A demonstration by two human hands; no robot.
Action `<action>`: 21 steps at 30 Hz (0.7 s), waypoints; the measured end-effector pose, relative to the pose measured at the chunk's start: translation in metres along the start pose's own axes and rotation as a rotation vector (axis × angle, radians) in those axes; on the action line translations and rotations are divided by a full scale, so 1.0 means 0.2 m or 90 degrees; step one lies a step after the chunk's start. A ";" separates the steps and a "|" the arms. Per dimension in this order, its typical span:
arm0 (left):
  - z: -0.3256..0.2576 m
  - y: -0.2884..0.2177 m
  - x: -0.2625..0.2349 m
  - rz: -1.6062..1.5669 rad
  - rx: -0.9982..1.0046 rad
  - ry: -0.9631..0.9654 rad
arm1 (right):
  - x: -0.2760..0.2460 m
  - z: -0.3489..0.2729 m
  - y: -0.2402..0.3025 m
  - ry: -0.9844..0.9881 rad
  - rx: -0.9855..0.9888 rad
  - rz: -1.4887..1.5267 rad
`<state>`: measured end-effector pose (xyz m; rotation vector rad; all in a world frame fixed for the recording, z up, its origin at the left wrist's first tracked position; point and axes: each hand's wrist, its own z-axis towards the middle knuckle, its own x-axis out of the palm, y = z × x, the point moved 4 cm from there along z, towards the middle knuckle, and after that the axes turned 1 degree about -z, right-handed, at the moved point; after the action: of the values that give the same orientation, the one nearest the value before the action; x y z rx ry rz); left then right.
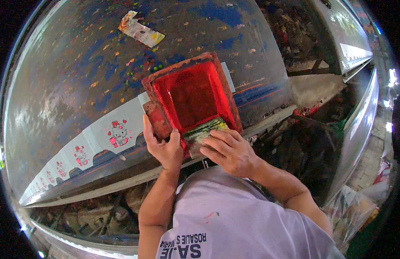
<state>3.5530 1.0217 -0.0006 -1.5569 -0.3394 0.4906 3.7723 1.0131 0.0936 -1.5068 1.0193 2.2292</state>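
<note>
A small screen-printing frame [226, 82] with raised, ink-stained sides rests on the long table, tilted slightly. Wet red ink coats its inner walls and mesh. My left hand [164, 149] is closed on the frame's near left side, thumb and fingers about a stained block fixed there. With my right hand [232, 152] I hold a squeegee [205, 130], its yellow-green and black smeared face at the frame's near end. The squeegee's lower edge is hidden. Under the frame runs a white strip [98, 134] with scalloped near edges, printed with repeated pink-and-red cartoon cats.
The dark tabletop [92, 64] is spattered with blue, orange and green paint. A stained scrap [141, 33] lies on it beyond the frame. At the right are a gap with dark debris, another long table [338, 26] and a clear plastic sheet [349, 209].
</note>
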 end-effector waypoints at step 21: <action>0.01 0.02 0.00 -0.062 -0.022 -0.007 | -0.03 0.01 0.00 0.048 0.029 -0.029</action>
<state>3.5513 1.0232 -0.0036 -1.5634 -0.4311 0.4198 3.7730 1.0148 0.0986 -1.5895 1.0399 2.1176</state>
